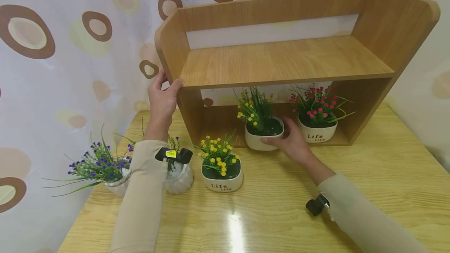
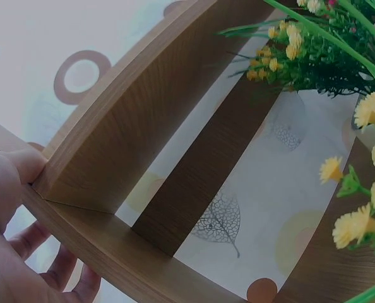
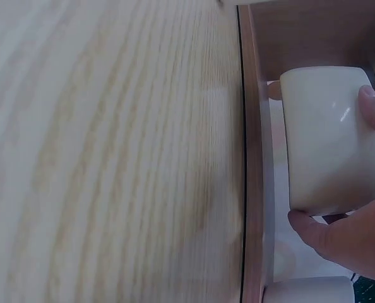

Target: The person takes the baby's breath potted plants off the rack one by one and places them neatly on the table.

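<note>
My left hand (image 1: 163,98) holds the left side panel of a wooden two-tier shelf (image 1: 281,59); the thumb is on its front edge and the fingers go round the outer side, as the left wrist view shows. My right hand (image 1: 293,139) grips a white oval pot (image 1: 263,141) of yellow flowers and tall grass, at the front of the lower tier. In the right wrist view the thumb and a finger press the sides of this pot (image 3: 329,139). Just right of it, a white "Life" pot (image 1: 318,132) with red flowers stands inside the lower tier.
On the table (image 1: 274,214), a second "Life" pot (image 1: 222,179) with yellow flowers stands before the shelf. Left of it are a white ribbed pot (image 1: 180,180) and a pot of purple flowers (image 1: 117,184), partly hidden by my left sleeve. A patterned curtain (image 1: 70,100) hangs behind.
</note>
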`<move>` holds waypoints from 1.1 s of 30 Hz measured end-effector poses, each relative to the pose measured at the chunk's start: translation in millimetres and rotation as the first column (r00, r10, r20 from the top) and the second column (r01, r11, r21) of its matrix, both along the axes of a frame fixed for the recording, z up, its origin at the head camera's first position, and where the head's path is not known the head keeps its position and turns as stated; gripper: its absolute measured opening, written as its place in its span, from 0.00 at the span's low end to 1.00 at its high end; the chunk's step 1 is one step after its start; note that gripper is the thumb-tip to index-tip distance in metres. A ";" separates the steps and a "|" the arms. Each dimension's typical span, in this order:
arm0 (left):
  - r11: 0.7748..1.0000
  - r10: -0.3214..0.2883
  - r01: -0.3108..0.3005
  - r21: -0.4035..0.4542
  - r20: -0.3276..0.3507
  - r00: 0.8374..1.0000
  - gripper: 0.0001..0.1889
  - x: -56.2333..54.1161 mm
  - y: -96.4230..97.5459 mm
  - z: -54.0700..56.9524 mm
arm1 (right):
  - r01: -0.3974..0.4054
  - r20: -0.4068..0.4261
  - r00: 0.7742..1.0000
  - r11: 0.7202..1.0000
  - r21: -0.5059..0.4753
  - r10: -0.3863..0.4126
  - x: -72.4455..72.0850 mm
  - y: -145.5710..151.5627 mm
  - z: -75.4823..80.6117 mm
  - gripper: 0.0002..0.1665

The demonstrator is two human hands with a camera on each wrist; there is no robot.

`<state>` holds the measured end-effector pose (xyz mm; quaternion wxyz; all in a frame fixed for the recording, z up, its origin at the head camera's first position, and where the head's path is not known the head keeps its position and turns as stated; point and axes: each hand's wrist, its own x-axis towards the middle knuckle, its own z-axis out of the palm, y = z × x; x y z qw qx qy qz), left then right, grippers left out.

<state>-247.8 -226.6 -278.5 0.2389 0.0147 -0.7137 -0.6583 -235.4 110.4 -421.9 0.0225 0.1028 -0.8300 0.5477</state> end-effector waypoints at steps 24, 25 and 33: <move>1.000 -0.022 0.023 -0.007 0.062 0.998 0.27 -6.3 -6.0 8.9 | -0.041 0.084 0.996 0.999 -0.017 0.043 50.0 9.6 28.5 0.58; 1.000 -0.021 0.022 -0.007 0.063 0.998 0.27 -6.0 -5.9 9.4 | -0.045 0.084 0.995 0.999 -0.023 0.047 51.8 10.3 28.8 0.58; 1.000 -0.014 0.015 -0.016 0.063 0.998 0.27 -3.7 -6.6 10.7 | -0.058 0.107 0.993 0.998 -0.005 0.058 65.1 16.0 29.3 0.57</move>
